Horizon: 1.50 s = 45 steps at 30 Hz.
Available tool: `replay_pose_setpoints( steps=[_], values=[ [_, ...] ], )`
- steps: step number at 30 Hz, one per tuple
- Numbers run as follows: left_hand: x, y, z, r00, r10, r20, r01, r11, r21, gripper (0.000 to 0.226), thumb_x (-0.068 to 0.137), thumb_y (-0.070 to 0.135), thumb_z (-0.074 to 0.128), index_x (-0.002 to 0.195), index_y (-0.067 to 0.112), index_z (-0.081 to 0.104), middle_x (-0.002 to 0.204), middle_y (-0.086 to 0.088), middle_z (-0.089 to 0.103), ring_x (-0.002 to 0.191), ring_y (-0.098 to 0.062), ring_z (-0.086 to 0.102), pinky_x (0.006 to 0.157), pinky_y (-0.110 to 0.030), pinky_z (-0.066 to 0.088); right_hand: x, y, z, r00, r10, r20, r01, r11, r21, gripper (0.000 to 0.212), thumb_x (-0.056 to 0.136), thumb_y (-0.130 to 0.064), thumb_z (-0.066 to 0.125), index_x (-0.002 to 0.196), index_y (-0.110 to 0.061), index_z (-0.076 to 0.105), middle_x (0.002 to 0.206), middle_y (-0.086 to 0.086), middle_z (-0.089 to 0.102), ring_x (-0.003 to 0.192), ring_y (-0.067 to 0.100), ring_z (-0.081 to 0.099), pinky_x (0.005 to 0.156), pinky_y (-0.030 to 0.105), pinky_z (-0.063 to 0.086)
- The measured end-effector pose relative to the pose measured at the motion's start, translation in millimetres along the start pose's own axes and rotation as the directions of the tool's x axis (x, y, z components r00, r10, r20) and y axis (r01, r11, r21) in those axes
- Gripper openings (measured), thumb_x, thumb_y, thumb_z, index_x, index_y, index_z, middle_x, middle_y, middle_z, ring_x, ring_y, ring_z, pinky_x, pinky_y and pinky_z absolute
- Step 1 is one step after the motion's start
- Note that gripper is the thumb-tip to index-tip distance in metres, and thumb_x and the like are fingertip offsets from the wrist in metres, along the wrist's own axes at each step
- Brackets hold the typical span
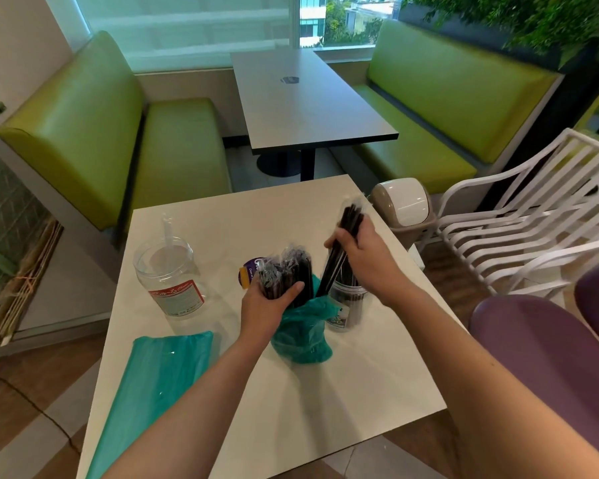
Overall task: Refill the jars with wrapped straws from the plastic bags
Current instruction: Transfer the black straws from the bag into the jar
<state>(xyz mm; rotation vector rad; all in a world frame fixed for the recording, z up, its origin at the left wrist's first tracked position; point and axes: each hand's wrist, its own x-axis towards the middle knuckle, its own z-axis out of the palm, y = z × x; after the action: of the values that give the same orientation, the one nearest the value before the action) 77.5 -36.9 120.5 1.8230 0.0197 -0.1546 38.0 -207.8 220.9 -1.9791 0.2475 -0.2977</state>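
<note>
Gripping glossy wrapped black straws (pixel 286 273), left hand (pixel 267 307) fingers curl; right hand (pixel 363 257) clasps thin straws (pixel 348 221) over clear jar (pixel 346 307).

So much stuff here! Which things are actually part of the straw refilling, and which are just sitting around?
Part of the job:
- left hand gripping straws in the teal bag
- right hand lowering a straw bundle into the right jar
- near-empty left jar
- flat teal bag

Just lying about:
- purple lid
- bin
- white chair
- far table
</note>
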Motion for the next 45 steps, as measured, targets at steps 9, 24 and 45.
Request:
replay_pose_setpoints(
  steps=[9,24,45],
  values=[
    [1,1,0,0.999,-0.021,-0.034,0.021,1.0,-0.015,0.07,0.071,0.042,0.085,0.13,0.021,0.054,0.112,0.008,0.061,0.105,-0.011,0.057,0.095,-0.028,0.047,19,-30,-36,0.915,-0.154,-0.372,0.162,0.987,-0.012,0.014,0.104,-0.021,0.04,0.109,-0.009,0.045,0.086,-0.007,0.064,0.074,-0.014,0.053,0.065,0.002,0.037],
    [0,3,-1,0.997,-0.076,-0.003,0.076,0.997,-0.019,0.071,0.071,0.037,0.085,0.131,0.017,0.053,0.111,0.007,0.059,0.104,-0.01,0.054,0.091,-0.024,0.045,38,57,17,0.981,0.168,-0.101,-0.193,0.92,-0.341,0.031,0.094,-0.029,0.06,0.113,-0.004,0.062,0.113,0.011,0.059,0.096,0.024,0.058,0.085,0.033,0.047],
    [-1,0,-5,0.997,-0.083,0.002,0.083,0.996,-0.032,0.072,0.069,0.039,0.086,0.13,0.02,0.054,0.111,0.008,0.061,0.105,-0.012,0.057,0.093,-0.026,0.047,9,74,32,0.947,0.205,-0.247,-0.2,0.979,0.047,0.07,0.076,0.003,0.075,0.131,-0.019,0.038,0.106,0.003,0.052,0.087,0.015,0.062,0.075,0.026,0.053]
  ],
)
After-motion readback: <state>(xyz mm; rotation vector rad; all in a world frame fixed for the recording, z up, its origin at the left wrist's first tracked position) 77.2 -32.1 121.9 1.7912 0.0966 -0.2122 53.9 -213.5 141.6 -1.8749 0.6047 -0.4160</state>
